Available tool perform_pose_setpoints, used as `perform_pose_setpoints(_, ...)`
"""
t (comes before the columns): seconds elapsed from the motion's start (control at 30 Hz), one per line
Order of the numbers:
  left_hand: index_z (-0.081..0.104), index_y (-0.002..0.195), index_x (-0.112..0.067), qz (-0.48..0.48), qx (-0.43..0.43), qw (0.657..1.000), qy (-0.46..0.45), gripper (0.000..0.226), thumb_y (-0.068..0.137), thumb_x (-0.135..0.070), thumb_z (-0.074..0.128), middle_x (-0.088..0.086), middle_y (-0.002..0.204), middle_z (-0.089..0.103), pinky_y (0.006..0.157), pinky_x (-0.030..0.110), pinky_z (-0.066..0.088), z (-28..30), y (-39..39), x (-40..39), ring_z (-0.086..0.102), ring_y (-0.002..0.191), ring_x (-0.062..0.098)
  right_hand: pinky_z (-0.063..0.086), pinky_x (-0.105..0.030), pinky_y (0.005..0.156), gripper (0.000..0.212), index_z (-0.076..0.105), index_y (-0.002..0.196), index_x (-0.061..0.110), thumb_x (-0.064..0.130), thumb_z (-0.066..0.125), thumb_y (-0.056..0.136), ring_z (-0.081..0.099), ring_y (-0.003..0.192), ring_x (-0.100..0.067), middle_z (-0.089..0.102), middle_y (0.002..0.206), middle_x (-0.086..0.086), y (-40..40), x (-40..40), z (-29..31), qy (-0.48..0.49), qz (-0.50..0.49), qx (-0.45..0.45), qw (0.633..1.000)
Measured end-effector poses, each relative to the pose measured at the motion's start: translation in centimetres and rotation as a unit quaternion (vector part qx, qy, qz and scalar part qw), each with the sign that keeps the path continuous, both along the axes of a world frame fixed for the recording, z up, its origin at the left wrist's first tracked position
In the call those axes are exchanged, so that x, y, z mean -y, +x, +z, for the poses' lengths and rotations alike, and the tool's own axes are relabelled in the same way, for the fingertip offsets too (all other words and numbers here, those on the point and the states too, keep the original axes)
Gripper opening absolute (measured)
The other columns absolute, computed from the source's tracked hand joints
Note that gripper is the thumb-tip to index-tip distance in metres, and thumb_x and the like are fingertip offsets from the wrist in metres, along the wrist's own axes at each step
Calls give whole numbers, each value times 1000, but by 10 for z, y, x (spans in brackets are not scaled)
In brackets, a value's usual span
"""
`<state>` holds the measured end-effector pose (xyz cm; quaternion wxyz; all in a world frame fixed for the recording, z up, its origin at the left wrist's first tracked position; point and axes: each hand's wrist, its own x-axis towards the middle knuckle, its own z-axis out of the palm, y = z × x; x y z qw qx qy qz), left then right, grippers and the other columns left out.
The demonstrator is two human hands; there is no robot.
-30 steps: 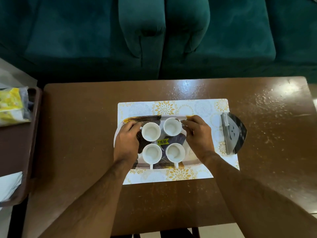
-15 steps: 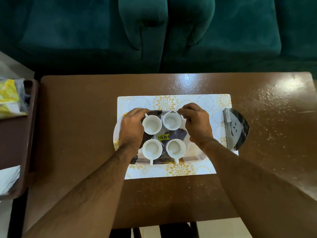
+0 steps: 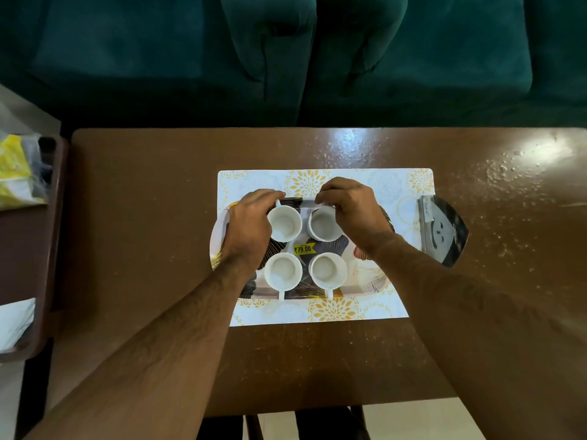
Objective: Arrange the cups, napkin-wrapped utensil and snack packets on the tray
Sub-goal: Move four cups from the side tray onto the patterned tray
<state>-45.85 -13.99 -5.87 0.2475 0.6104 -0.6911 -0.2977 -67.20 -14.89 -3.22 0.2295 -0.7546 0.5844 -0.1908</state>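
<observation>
Both our hands have crept up to the far pair of white cups: the left hand (image 3: 251,227) now curls round the far-left cup (image 3: 283,223), the right hand (image 3: 352,211) pinches the far-right cup (image 3: 324,224) at its rim. All four cups sit on the patterned tray (image 3: 374,277); we judge them nearly squared, while the yellow snack packets (image 3: 14,173) wait on the side table, well apart.

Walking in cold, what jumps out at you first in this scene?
Four white cups in a square on a patterned tray at the middle of a brown table. The left hand is at the far left cup and the right hand at the far right cup. A yellow price sticker sits between the cups.
</observation>
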Motion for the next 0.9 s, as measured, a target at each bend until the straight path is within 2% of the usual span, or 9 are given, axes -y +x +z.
perform_pose_setpoints(0.73,75,118,-6,-16,1,1000,7,56,76,23,52,9,118,75,98,34,53,1,-1,-3,66,115,24,60,-46,77,37,79,89,-3,-24,59,67,72,89,-36,74,94,-17,7,-9,0,-5,-32,8,999)
perform_pose_setpoints(0.9,75,120,-8,-23,1,1000,6,59,75,22,49,9,119,75,98,37,54,1,-1,0,66,115,25,60,-44,77,38,79,89,-1,-24,60,65,72,88,-36,75,94,-16,7,-8,-2,-5,-33,5,999)
